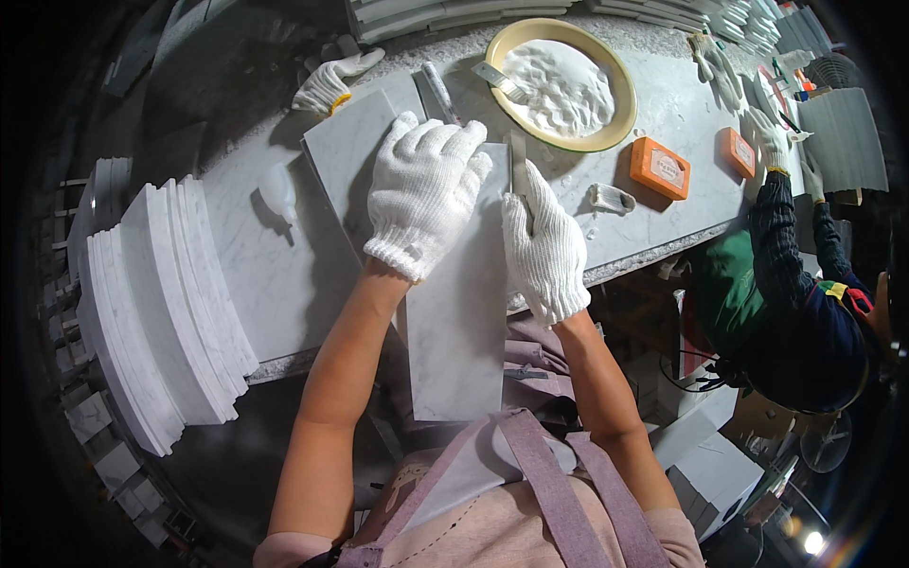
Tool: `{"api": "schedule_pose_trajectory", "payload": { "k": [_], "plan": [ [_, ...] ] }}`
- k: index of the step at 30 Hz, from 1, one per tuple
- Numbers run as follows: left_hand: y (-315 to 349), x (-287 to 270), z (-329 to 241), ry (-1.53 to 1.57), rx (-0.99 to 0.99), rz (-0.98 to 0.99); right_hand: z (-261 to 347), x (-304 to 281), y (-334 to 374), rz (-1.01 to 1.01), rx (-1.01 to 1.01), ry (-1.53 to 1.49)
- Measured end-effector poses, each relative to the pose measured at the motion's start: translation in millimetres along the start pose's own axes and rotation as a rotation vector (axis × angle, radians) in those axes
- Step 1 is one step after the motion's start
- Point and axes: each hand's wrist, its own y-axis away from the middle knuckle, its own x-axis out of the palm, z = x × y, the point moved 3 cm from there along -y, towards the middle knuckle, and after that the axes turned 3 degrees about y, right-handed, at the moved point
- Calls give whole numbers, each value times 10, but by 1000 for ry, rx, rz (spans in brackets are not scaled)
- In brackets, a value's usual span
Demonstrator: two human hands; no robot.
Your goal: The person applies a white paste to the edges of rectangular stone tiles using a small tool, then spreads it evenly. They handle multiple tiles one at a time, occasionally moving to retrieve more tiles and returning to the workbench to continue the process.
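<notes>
A long white-grey marble slab point(456, 346) stretches from the worktable toward my lap. My left hand point(426, 194), in a white knit glove, lies over its far end with fingers bent down, holding it. Also gloved, my right hand point(544, 248) is closed round a narrow flat metal blade point(518, 163) along the slab's right edge; the grip end is hidden in the palm. Beneath and left of my left hand lies another grey marble slab point(348, 156). A pen-like stick point(439, 92) rests just beyond my fingers.
A yellow basin point(625, 90) of white powder with a brush point(500, 81) stands beyond. Orange boxes point(660, 168) and a small white roll point(612, 199) are at right. Stacked slabs point(161, 303), a translucent bottle point(277, 192) and gloves point(333, 80) are leftward. A co-worker point(805, 312) works at right.
</notes>
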Motion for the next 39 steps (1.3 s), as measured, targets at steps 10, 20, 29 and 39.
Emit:
{"api": "schedule_pose_trajectory", "payload": {
  "k": [10,20,29,39],
  "plan": [
    [-3,32,5,-11,47,-52,-33,10,-35,35,-37,68],
    [18,39,5,24,13,20,-190,69,-228,206,-51,-148],
    [74,45,12,-69,102,-128,-766,-422,499,226,219,-893],
    [1290,-387,-1390,585,400,825,-1529,-753,1420,156,345,-1149]
  ]
}}
